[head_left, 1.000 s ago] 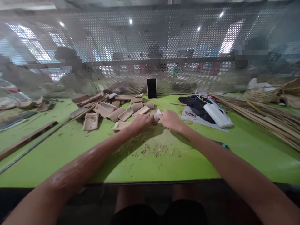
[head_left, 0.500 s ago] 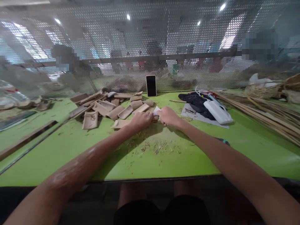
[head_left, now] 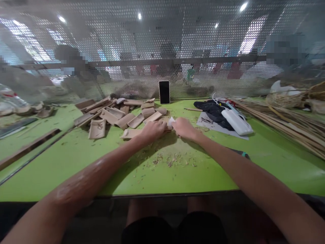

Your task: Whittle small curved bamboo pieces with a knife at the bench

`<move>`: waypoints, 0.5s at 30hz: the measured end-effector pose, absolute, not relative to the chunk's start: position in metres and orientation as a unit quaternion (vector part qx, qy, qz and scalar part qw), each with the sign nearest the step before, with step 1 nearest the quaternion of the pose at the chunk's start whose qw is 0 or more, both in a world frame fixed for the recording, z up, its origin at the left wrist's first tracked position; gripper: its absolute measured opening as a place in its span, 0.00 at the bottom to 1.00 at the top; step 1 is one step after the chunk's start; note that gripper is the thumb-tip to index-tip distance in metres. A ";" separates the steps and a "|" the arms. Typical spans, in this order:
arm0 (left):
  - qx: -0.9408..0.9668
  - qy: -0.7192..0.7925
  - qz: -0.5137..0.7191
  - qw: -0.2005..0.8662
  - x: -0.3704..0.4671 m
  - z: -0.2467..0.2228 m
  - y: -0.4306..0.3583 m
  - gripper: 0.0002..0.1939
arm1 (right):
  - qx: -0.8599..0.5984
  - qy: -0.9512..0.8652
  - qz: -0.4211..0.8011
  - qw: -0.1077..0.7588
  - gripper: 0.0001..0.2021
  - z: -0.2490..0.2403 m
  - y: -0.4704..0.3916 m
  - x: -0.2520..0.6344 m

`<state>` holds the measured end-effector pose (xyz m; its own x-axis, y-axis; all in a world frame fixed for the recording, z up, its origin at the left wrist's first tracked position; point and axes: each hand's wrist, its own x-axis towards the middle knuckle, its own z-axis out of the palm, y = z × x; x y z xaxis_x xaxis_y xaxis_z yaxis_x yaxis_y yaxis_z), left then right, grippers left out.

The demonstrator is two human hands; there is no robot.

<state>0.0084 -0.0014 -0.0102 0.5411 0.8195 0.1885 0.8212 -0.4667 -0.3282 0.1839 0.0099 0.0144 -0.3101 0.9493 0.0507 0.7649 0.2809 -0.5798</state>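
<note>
My left hand [head_left: 154, 128] is closed on a split bamboo piece [head_left: 168, 128], most of which its fingers hide. Right beside it, my right hand [head_left: 185, 126] pinches a small white sheet-like piece [head_left: 172, 120] against the far side of the bamboo. Whether that piece is paper or sandpaper I cannot tell. Fine bamboo shavings [head_left: 172, 160] lie on the green table [head_left: 162, 181] below the hands. To the left is a pile of split bamboo pieces [head_left: 123, 121], one of them just beside my left hand.
A dark-screened phone [head_left: 164, 92] stands upright before the perforated metal screen [head_left: 142, 73]. A black cloth [head_left: 214, 113] and a white power bank-like box [head_left: 237, 122] lie to the right. Long bamboo strips [head_left: 281, 125] run along the right side; a wooden bar [head_left: 30, 147] lies left.
My right hand and the white piece have shifted very slightly to the right. My left hand stays on the bamboo piece. The view has tilted a little.
</note>
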 end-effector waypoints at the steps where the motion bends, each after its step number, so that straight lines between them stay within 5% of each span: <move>1: -0.857 -0.478 -0.005 0.193 0.008 -0.011 -0.001 0.16 | -0.554 -0.778 0.230 0.189 0.24 0.014 0.010 0.184; 15: -0.874 -0.450 -0.049 0.176 0.002 -0.020 0.000 0.20 | -0.545 -0.770 0.276 0.184 0.26 0.007 0.015 0.187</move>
<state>0.0017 0.0001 -0.0201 0.5896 0.7699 0.2442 0.8043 -0.5321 -0.2644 0.1873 0.0151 0.0067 -0.3395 0.9404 -0.0176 0.7375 0.2545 -0.6256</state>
